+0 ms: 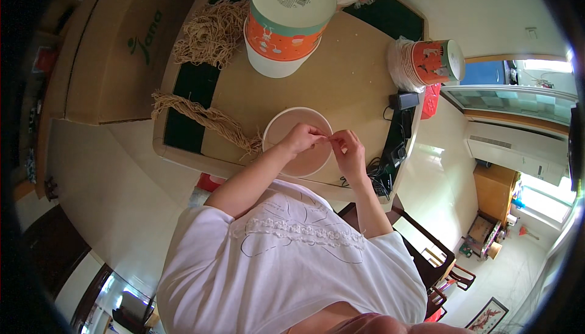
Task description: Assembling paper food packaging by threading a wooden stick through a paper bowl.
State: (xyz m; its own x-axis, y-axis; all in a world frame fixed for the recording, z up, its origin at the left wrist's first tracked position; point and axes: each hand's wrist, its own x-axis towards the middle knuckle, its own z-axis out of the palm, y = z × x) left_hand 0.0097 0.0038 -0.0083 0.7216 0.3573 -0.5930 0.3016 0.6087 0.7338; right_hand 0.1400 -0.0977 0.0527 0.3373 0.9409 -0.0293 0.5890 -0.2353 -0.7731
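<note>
Both hands meet over the right side of an open round paper bucket point(308, 165) with a white rim and pale inside, near the front of the table. My left hand point(304, 138) is closed in a pinch above the bucket's mouth. At the rim, the fingertips of my right hand point(348, 152) are also pinched and touch those of the left. Whatever lies between the fingertips is too small to make out. Left of the bucket lies a twisted bundle of tan cords point(207, 118), its end close to the rim.
A loose heap of tan cords point(210, 34) lies beside upturned orange-and-green buckets point(283, 43). More nested buckets point(429, 63) lie at the right edge, near black adapters and cables point(381, 172). A big cardboard box point(122, 60) stands left; a dark chair point(420, 242) is at right.
</note>
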